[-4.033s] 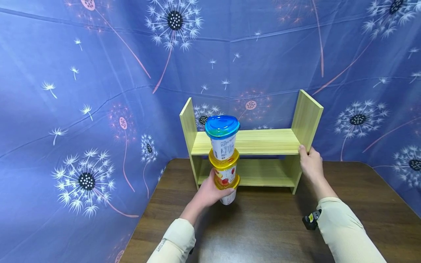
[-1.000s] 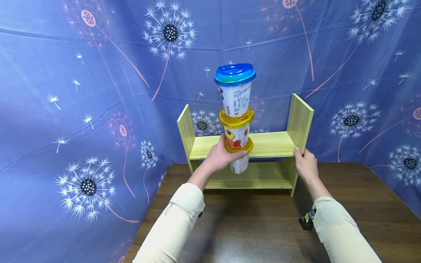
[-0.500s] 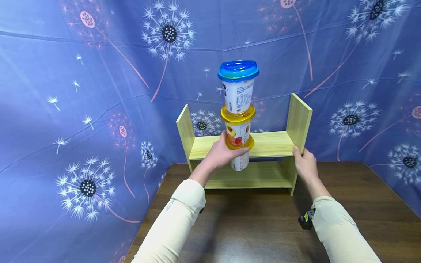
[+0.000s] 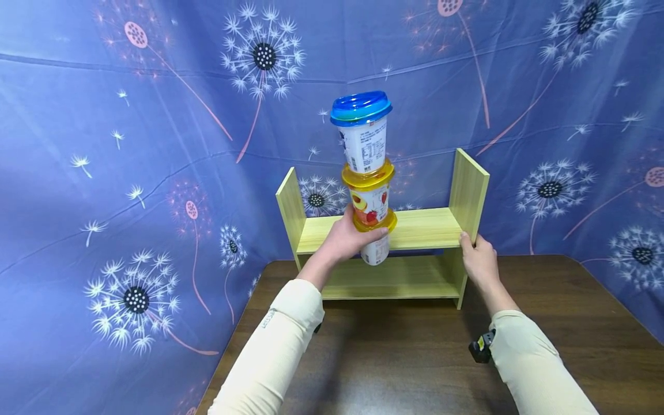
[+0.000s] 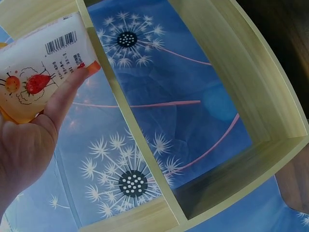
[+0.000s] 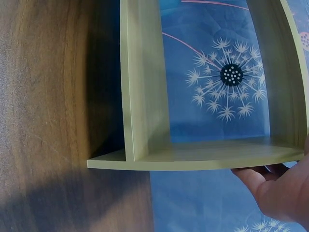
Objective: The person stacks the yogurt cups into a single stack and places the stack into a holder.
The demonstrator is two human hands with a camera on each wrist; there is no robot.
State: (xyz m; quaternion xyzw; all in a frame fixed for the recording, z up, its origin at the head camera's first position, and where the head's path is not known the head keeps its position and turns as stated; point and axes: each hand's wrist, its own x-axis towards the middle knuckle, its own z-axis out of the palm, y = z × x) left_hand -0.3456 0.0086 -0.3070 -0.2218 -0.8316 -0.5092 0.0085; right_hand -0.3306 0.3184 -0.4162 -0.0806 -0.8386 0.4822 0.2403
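Note:
A stack of three white plastic cups is raised in front of the shelf in the head view, leaning a little left. On top is a cup with a blue lid; below it come a yellow-lidded cup with fruit pictures and another yellow-lidded cup. My left hand grips the stack low down, thumb across the lowest cup near its lid. In the left wrist view that hand holds a cup with a strawberry print. My right hand grips the shelf's right side panel.
The pale wooden two-tier shelf stands on a dark brown table. Its lower board sits close above the tabletop. Blue dandelion-print cloth hangs behind and to the left.
My left hand has lifted the cup stack from low over the table to the upper board's height; lately its top has tipped left. The right hand stays on the panel.

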